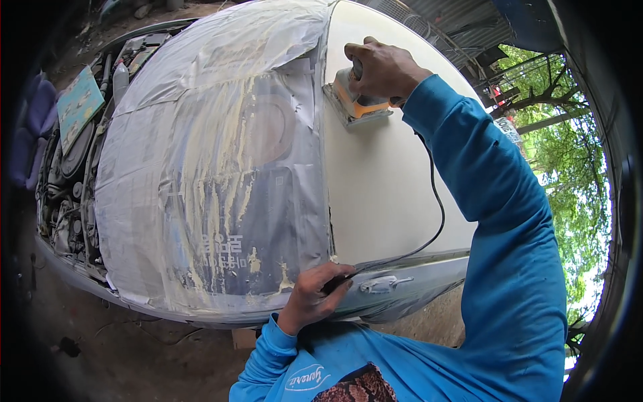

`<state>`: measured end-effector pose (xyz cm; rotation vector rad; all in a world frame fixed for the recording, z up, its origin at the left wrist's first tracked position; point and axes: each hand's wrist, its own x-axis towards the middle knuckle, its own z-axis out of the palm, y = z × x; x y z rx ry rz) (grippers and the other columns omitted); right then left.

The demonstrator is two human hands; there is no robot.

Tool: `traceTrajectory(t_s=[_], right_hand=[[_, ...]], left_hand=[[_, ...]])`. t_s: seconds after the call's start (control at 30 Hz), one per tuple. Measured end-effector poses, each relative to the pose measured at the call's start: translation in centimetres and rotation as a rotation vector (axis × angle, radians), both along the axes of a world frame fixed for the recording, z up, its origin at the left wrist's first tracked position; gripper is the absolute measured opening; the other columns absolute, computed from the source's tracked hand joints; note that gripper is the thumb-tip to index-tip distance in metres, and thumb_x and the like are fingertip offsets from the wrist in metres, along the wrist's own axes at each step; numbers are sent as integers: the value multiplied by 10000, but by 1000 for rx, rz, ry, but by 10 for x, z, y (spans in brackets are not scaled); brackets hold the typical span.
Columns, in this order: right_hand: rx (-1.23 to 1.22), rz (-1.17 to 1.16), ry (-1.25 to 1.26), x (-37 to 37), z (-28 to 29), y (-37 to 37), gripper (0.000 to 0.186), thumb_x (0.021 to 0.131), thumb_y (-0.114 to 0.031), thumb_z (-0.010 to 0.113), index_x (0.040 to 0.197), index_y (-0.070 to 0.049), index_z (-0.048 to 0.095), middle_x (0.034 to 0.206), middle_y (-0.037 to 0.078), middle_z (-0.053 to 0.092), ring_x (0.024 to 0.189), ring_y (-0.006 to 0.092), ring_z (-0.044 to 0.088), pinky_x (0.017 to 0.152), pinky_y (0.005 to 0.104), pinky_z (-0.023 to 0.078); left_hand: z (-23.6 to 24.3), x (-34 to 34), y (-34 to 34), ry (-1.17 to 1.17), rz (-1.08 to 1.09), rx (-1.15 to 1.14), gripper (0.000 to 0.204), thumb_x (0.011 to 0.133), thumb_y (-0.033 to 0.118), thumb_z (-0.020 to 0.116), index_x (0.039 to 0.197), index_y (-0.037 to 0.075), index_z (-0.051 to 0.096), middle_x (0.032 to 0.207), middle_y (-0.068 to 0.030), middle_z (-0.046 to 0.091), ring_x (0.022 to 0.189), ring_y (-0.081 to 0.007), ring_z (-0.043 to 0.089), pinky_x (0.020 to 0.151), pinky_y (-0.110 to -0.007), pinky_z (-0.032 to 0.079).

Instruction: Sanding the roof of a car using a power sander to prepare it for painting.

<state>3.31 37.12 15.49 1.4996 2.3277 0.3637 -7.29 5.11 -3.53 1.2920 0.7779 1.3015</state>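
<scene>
My right hand [388,70] is wrapped round the top of an orange electric sander [355,100], whose flat pad rests on the car's off-white roof panel [388,181] near its front edge. A black power cord [443,208] runs from the sander in a loop over the roof to its near edge. There my left hand [315,295] is closed on the cord, at the corner of roof and windshield. Beside both hands, the windshield lies under masking sheets [140,141] streaked with cream-coloured drips. The sander's far side and part of its grip are hidden by my right hand.
At the far left the engine bay [74,208] lies uncovered, with a patterned turquoise board [80,104] and a clear bottle [120,82] by it. A purple chair-like object [37,127] stands beyond. Trees [569,167] and corrugated metal sheets [469,30] are at the right.
</scene>
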Motion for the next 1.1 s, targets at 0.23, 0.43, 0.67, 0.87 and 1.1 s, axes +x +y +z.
traceTrajectory(t_s=[0.23,0.43,0.67,0.87,1.1], right_hand=[[-24,52,11,1,0,-61,537,784,-315,736,1278,-132,634,1163,142,632,958,323,732,843,404,623],[-28,101,80,6,-6,-111,556,742,-250,814,1259,-132,646,1144,127,639,931,333,736,800,398,645],[4,201,146,37,-9,-162,514,716,-247,781,1204,-142,660,1143,141,636,951,363,720,768,452,616],[67,1,202,98,-1,-183,509,751,-246,763,1238,-146,654,1136,131,628,1071,340,683,894,434,588],[159,-319,242,194,6,-188,469,785,-268,705,1224,-129,615,1153,139,606,1068,343,669,927,449,557]], left_hand=[[-2,4,-1,36,57,33,220,856,-36,737,1070,0,703,866,-114,713,721,-163,680,651,-288,524],[-2,7,-4,33,81,27,225,858,-50,726,1076,-5,697,736,-52,641,646,-78,579,601,-256,470],[-2,13,-8,70,137,60,204,848,-70,722,1039,0,703,766,-35,667,673,-73,597,627,-233,479],[1,19,-21,108,126,91,198,854,-91,712,1028,3,705,778,-30,666,688,-61,600,620,-228,475],[6,25,-46,175,109,79,226,858,-93,715,1058,11,698,724,-3,593,640,-57,538,581,-226,416]])
